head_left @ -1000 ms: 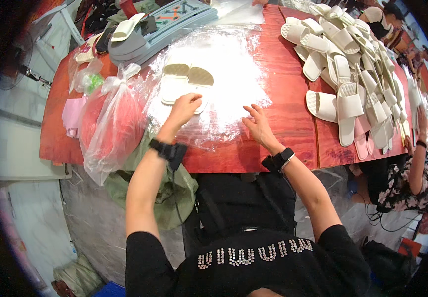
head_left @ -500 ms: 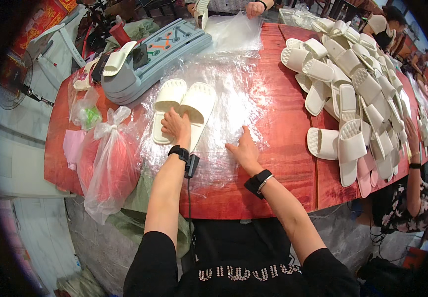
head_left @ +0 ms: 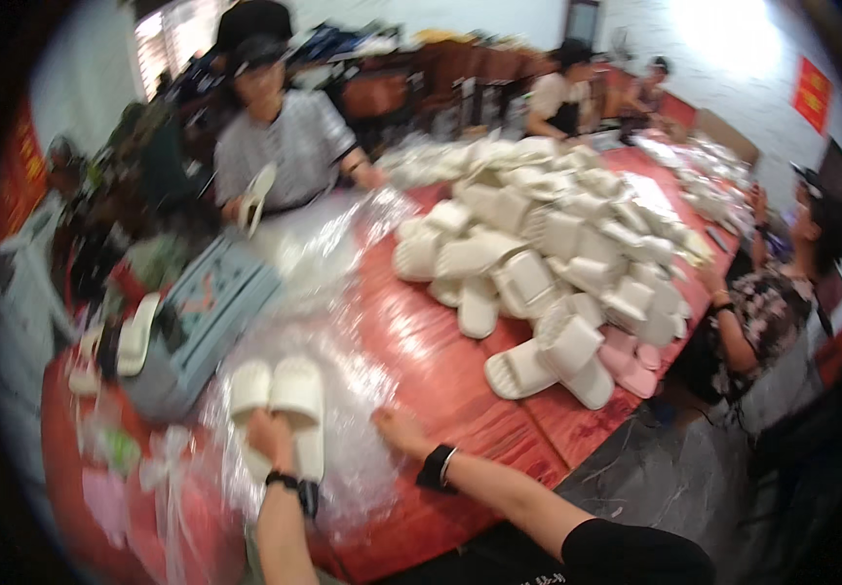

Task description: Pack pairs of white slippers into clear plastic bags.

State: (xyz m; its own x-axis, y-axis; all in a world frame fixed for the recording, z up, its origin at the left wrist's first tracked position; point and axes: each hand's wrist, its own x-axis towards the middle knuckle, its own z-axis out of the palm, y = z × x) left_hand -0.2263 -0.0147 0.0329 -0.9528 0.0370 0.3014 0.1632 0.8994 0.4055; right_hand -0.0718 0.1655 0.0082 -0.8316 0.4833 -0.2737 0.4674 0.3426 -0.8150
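Observation:
A pair of cream slippers (head_left: 298, 390) lies side by side, toes away from me, on a layer of clear plastic bags (head_left: 358, 478). My left hand (head_left: 271, 435) is at the foot openings, its fingers closed at the inner edges where the two slippers meet; blur softens the fingertips. To the right, by the edge of the plastic, my right hand (head_left: 401, 432) hovers or rests with its fingers loosely apart, holding nothing that I can see.
A big heap of cream slippers (head_left: 557, 224) covers the right side of the red table (head_left: 440, 361), with pink slippers (head_left: 628, 359) at its near edge. A grey-blue plastic step (head_left: 221, 283) and a knotted bag (head_left: 182, 512) stand left. Across, a person (head_left: 285, 146) holds a slipper.
The view has swung up and to the right, bringing in the people and the far room. My left hand remains at the slippers; my right hand stays beside the plastic.

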